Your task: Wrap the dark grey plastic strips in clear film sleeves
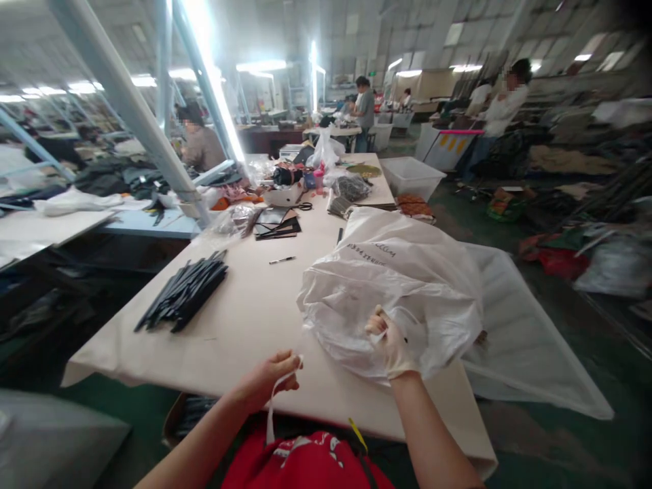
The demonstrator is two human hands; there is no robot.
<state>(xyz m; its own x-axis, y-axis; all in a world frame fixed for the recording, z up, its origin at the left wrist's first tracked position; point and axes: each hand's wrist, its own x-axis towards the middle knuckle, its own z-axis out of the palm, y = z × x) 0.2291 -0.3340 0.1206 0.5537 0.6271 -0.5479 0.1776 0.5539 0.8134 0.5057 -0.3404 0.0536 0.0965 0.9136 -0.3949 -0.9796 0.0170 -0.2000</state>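
A big white translucent plastic bag [418,244] with handwriting on its side bulges over the right part of the table. Against its near side my right hand [394,350], in a pale glove, is closed on a gathered bit of the bag's plastic; the exact pinch is partly hidden. My left hand [275,380] is closed with a narrow white strip [272,418] between thumb and fingers. The strip's free end hangs down toward the red apron [305,465]. Bare tabletop lies between my left hand and the bag.
The pale table [244,299] carries a bundle of dark strips [186,288], a pen [282,260], black flat pieces [278,223] and scissors [304,206]. A large translucent bin [530,326] stands at its right side. A slanted metal post [127,102] rises at left. Several people work farther back.
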